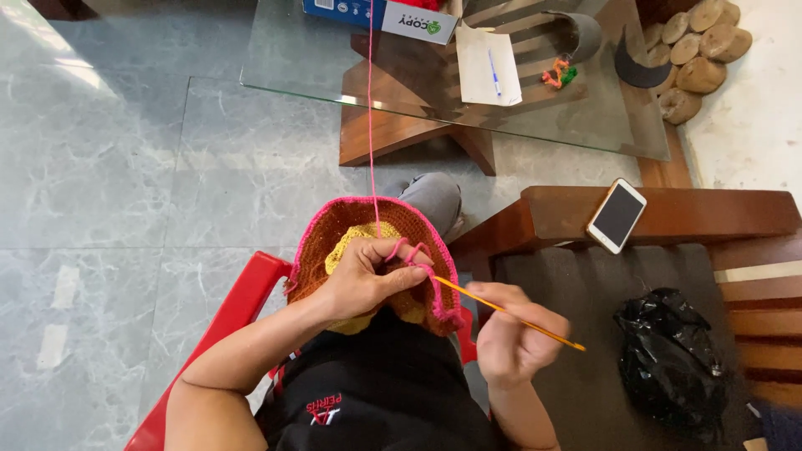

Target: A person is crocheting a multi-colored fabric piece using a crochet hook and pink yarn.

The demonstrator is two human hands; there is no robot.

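Head view — we see left hand point(363, 280) clamped on crocheted piece point(351, 242) in lap, pink yarn point(371, 117) looped over its fingers, strand running up to glass surface point(284, 58). Right hand point(514, 338) pinches orange hook point(510, 313). Hook's long axis slants, tip up-left into pink edge — handle down-right. We judge brown body done, pink border partly worked.
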